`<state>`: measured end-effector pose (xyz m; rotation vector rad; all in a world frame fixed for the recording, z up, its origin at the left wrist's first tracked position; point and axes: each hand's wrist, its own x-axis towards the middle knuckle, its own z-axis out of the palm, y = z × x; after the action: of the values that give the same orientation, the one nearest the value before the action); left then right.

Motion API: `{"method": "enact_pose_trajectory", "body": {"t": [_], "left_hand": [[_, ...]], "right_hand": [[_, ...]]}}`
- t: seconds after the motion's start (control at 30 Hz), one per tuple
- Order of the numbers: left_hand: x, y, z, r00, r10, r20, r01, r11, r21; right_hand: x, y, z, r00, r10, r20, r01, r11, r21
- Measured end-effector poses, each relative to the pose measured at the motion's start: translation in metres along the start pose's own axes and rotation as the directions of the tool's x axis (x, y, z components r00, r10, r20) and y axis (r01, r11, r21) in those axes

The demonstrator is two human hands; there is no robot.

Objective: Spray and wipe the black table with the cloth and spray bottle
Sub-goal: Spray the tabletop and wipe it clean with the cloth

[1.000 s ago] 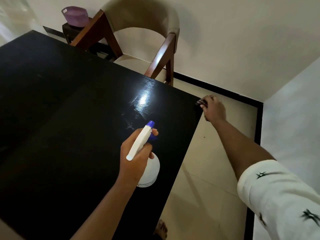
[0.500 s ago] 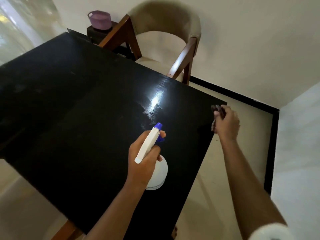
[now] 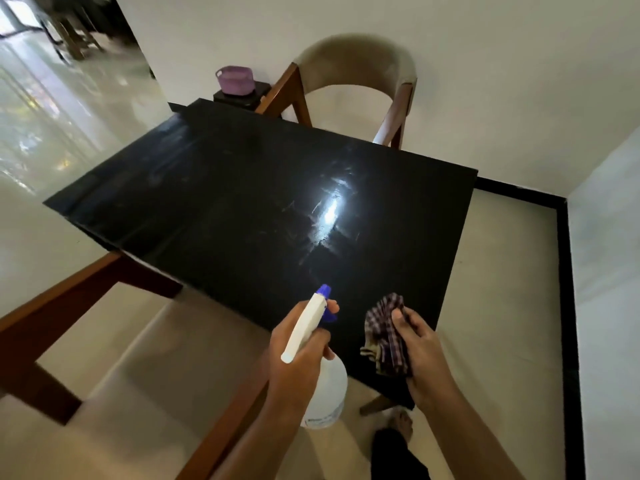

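The black table (image 3: 242,209) fills the middle of the view, with wet streaks shining around a bright light reflection near its centre. My left hand (image 3: 298,351) grips a white spray bottle (image 3: 327,393) with a blue nozzle, held over the table's near corner and pointing at the top. My right hand (image 3: 420,344) holds a crumpled checked cloth (image 3: 384,334) just above the table's near right edge, off the surface.
A beige chair with wooden arms (image 3: 353,88) stands at the far side. A purple basket (image 3: 235,79) sits on a small dark stand beside it. A wooden-framed seat (image 3: 104,341) is at the near left. White walls and a black skirting close the right.
My right hand has drawn the cloth back from the table's far right corner to the near edge beside the bottle. The view has pulled back, so the whole table shows.
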<state>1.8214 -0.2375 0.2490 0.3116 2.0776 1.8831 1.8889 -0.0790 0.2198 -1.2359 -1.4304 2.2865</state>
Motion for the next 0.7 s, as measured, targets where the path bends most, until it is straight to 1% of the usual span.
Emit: {"method": "enact_pose_trajectory", "body": {"t": [0.07,0.17,0.27,0.33,0.43,0.57,0.63,0.67,0.7], "left_hand": [[-0.021,-0.007,-0.01,0.995,-0.081,-0.05,0.081,0.997,-0.016],[-0.041,-0.01,-0.014,0.983,-0.147,-0.105,0.144,0.989,-0.043],[-0.046,-0.008,-0.009,0.984,-0.163,-0.077,0.163,0.987,-0.002],[-0.044,-0.001,0.001,0.987,-0.15,-0.048,0.152,0.988,0.034],[-0.035,0.018,0.046,0.994,-0.087,0.07,0.087,0.996,-0.002],[-0.01,0.034,0.127,0.973,-0.032,0.23,0.041,0.999,-0.033],[0.007,0.034,0.172,0.965,-0.027,0.26,0.035,0.999,-0.026],[0.012,0.037,0.18,0.967,-0.028,0.253,0.032,0.999,-0.011],[0.025,0.039,0.218,0.963,-0.03,0.268,0.036,0.999,-0.019]], "right_hand": [[-0.023,0.006,0.006,0.999,-0.007,0.036,0.007,1.0,-0.002],[-0.046,0.011,0.003,0.998,-0.019,0.067,0.019,1.0,0.013],[-0.058,0.007,-0.013,0.998,-0.003,0.069,-0.004,0.995,0.099],[-0.06,0.003,-0.025,0.997,0.012,0.08,-0.024,0.989,0.146],[-0.053,-0.013,-0.057,0.999,0.006,0.05,-0.016,0.979,0.201],[-0.026,-0.046,-0.109,1.0,0.008,0.005,-0.009,0.959,0.282],[-0.003,-0.066,-0.137,0.999,0.029,-0.025,-0.02,0.952,0.305],[0.003,-0.073,-0.14,0.998,0.05,-0.023,-0.04,0.948,0.316],[0.021,-0.09,-0.169,0.997,0.078,-0.03,-0.064,0.945,0.32]]}}
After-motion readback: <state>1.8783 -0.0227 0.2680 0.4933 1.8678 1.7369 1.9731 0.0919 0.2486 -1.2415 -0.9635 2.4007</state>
